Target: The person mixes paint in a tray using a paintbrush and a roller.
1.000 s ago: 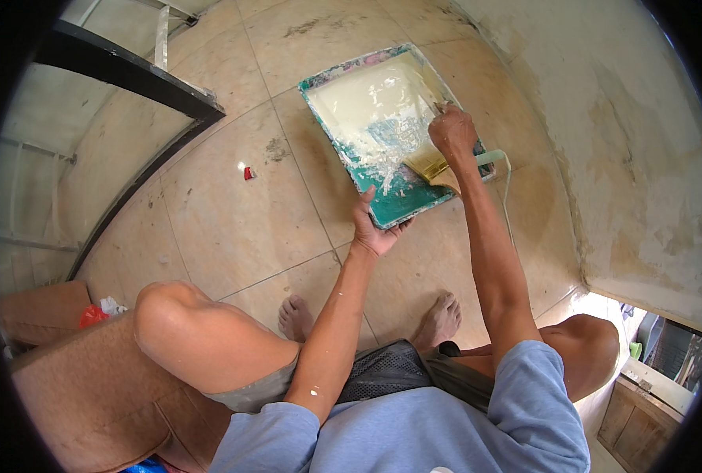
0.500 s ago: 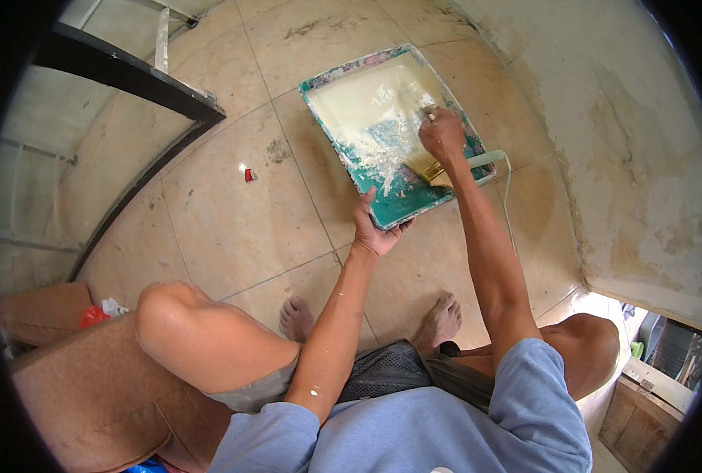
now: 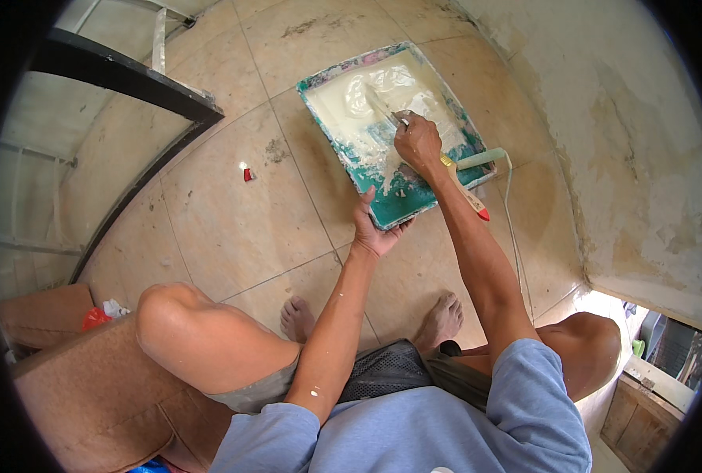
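A green, paint-crusted roller tray [image 3: 390, 209] lies on the floor in front of me, cream-white paint [image 3: 418, 98] pooled over its far part. At its near left corner my left hand [image 3: 376, 229] grips the rim, thumb up along the edge. My right hand [image 3: 419, 146] is closed on a flat, paint-coated tool [image 3: 381, 107] whose far end dips into the paint; its exact kind is unclear. Beneath my right forearm a paintbrush [image 3: 468, 194] with a red-tipped wooden handle rests across the tray's right side, its bristles hidden. A pale green handle [image 3: 483, 158] with a thin rod lies beside it.
A small red scrap [image 3: 248, 174] sits on the tiled floor [image 3: 225, 213] left of the tray. A black-edged frame [image 3: 130, 87] stands at the far left, a patchy wall [image 3: 627, 150] at the right. Brown upholstery [image 3: 91, 394] is near my left knee.
My right hand has moved left with the flat tool, which now reaches the middle of the paint. The paintbrush's handle has come into sight. My left hand stays on the tray.
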The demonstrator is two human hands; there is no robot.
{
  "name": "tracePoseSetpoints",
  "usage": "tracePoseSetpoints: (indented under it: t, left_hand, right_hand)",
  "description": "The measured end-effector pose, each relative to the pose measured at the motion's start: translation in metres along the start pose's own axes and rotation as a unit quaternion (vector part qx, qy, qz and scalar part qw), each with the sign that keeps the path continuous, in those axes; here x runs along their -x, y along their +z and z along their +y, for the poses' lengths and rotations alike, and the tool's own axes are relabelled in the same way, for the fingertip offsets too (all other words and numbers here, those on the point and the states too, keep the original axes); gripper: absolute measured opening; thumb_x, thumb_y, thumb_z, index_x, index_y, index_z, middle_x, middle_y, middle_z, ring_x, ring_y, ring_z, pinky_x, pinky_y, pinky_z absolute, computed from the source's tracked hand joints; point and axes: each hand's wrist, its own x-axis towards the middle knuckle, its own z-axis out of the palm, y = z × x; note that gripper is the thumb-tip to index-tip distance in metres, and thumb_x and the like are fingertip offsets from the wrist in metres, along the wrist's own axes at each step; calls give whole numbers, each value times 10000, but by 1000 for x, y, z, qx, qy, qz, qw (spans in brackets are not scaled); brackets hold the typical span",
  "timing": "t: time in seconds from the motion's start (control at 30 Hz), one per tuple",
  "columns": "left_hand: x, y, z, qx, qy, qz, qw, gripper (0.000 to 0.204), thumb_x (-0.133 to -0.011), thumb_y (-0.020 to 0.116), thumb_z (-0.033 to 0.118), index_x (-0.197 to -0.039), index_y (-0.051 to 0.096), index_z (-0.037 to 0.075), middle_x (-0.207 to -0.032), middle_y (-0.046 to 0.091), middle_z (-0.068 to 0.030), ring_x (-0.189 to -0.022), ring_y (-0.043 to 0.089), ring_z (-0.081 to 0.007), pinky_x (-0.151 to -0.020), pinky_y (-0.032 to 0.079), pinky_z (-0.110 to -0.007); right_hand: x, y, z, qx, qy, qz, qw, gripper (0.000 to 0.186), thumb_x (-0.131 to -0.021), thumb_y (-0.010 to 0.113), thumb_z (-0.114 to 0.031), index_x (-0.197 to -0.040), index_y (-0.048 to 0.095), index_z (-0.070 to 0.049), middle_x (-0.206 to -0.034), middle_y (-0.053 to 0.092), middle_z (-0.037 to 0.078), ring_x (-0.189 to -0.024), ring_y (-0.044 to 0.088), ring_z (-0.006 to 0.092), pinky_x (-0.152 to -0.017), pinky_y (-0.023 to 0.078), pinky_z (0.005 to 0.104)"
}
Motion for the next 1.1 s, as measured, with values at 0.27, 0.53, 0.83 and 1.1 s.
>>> tracePoseSetpoints:
  t: [0.27,0.53,0.83,1.1]
  left_hand:
    - [-1,1,-1,6,3,-12,1000,640,-716,661,543,-1170,507,120,-1097,602,-73,-1001,578,-257,-862,482,-409]
    - [-1,-2,0,18,4,-24,1000,573,-737,645,537,-1123,534,128,-1070,611,-58,-995,580,-235,-872,475,-420]
    - [1,-2,0,18,6,-19,1000,561,-751,632,527,-1145,528,143,-1084,602,-53,-1012,571,-234,-891,458,-417]
    - [-1,-1,-1,11,5,-15,1000,577,-740,631,546,-1143,534,145,-1076,614,-53,-1009,576,-244,-876,468,-420]
  right_hand:
    - [4,3,-16,-45,-30,-46,997,315,-777,477,-118,-1011,683,-75,-899,644,250,-877,615,405,-807,492,454]
    - [10,12,-30,-59,-24,-76,995,315,-778,491,-132,-1023,681,-82,-909,643,252,-884,613,410,-810,492,457]
    - [14,18,-40,-41,-42,-67,996,298,-773,515,-119,-1015,686,-82,-858,651,226,-821,623,403,-780,497,441]
    - [10,9,-32,-26,-46,-40,998,332,-768,456,-125,-1004,684,-69,-843,646,260,-821,628,417,-772,498,474]
